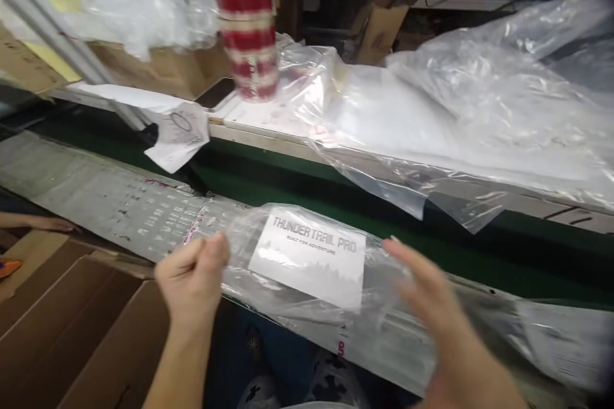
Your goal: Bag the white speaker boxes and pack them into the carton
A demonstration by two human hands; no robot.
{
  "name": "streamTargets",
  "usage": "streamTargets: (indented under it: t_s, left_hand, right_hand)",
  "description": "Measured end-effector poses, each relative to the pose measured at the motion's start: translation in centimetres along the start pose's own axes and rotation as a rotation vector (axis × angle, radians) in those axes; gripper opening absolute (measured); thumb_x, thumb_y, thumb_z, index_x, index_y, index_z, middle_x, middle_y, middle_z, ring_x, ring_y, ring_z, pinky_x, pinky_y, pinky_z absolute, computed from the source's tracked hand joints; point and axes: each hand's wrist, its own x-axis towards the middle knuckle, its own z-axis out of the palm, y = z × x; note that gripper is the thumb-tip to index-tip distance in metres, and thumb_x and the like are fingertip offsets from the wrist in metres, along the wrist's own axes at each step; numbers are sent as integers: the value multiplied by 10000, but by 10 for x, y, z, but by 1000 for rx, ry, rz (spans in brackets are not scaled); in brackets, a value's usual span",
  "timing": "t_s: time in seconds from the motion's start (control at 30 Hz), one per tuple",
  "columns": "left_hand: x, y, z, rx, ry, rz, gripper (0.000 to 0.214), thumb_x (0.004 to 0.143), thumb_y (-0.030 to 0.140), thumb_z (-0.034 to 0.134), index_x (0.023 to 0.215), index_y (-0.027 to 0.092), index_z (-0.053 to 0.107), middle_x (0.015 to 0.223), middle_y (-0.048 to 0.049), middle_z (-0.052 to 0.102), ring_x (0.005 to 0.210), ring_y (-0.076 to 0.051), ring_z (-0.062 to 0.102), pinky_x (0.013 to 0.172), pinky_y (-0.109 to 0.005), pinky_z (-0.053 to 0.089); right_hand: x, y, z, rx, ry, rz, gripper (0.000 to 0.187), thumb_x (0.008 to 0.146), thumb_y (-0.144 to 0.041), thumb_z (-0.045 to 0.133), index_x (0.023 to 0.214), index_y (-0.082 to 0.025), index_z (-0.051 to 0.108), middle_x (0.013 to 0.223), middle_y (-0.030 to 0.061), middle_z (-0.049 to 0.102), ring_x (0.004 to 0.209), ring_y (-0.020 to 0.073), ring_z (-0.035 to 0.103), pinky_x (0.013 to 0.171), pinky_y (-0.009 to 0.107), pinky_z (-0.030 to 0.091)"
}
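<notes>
A long clear plastic bag [268,281] lies across the near edge of the green belt, with a white card [309,255] printed "THUNDERTRAIL PRO" inside it. My left hand [194,278] is closed in a pinch on the bag's left part, thumb and fingers pressed together on the film. My right hand [422,287] hovers over the bag's right part with its fingers stretched out and apart, blurred by motion; it holds nothing.
A green conveyor belt [297,188] runs across. Behind it, a white bench carries loose plastic sheeting [455,102], a stack of red-and-white tape rolls [249,25] and cardboard boxes [163,67]. An open carton [71,326] stands at lower left. Another person's hand [48,223] rests at far left.
</notes>
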Motion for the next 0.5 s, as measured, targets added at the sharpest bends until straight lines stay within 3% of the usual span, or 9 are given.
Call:
streamTargets:
  t_s: [0.03, 0.1, 0.17, 0.23, 0.27, 0.33, 0.43, 0.5]
  left_hand:
    - [0, 2, 3, -36, -79, 33, 525, 892, 259, 685, 522, 159, 326, 497, 48, 298, 478, -66, 309, 503, -270, 298]
    - [-2, 6, 1, -142, -253, 105, 497, 907, 180, 657, 553, 162, 308, 489, 61, 328, 479, -64, 313, 536, -269, 330]
    - [-5, 9, -15, -184, -377, 157, 390, 883, 157, 689, 597, 178, 425, 541, 52, 478, 531, -84, 451, 604, -274, 418]
    - [-13, 9, -49, -108, -408, 128, 127, 884, 198, 703, 786, 203, 621, 786, -9, 674, 773, -144, 632, 764, -296, 508]
    - [-19, 8, -72, -46, -381, 93, 29, 897, 217, 689, 915, 210, 668, 925, -39, 709, 912, -169, 658, 849, -304, 517]
    - [-38, 3, -130, 108, -270, -20, 116, 944, 230, 615, 1038, 219, 683, 1058, -56, 712, 1022, -174, 654, 921, -290, 503]
    - [-81, -5, -234, 377, -128, -312, 156, 963, 306, 565, 945, 234, 701, 973, -34, 722, 917, -178, 668, 856, -273, 504]
    - [-112, -6, -303, 494, -101, -565, 239, 929, 432, 583, 881, 238, 714, 941, -39, 730, 897, -211, 678, 823, -291, 511]
  right_hand:
    - [6, -12, 13, -130, -101, -18, 1027, 819, -753, 603, 1586, -185, 225, 1599, 237, 221, 1469, 460, 240, 1146, 673, 300]
    - [23, -18, 46, -354, -187, 46, 1111, 835, -717, 621, 1611, -150, 64, 1619, 274, 104, 1498, 490, 115, 1139, 730, 236]
    - [43, -3, 75, -425, -197, 199, 1120, 802, -752, 630, 1590, -137, 125, 1564, 281, 227, 1459, 492, 224, 1115, 725, 283]
    - [61, 17, 90, -379, -342, 327, 919, 814, -757, 595, 1466, -147, 376, 1404, 227, 443, 1311, 415, 453, 1069, 622, 415]
    - [69, 23, 94, -372, -391, 353, 788, 828, -754, 565, 1341, -161, 492, 1314, 197, 503, 1226, 380, 514, 1035, 577, 457]
    - [78, 23, 95, -422, -384, 320, 594, 866, -734, 490, 1071, -186, 591, 1203, 177, 539, 1132, 354, 544, 992, 540, 479]
    - [79, -6, 97, -542, -364, 226, 430, 941, -615, 409, 860, -219, 558, 1056, 170, 589, 997, 325, 588, 854, 480, 519]
    - [76, -30, 101, -619, -382, 198, 361, 968, -526, 374, 803, -247, 532, 904, 138, 614, 778, 271, 601, 620, 396, 500]
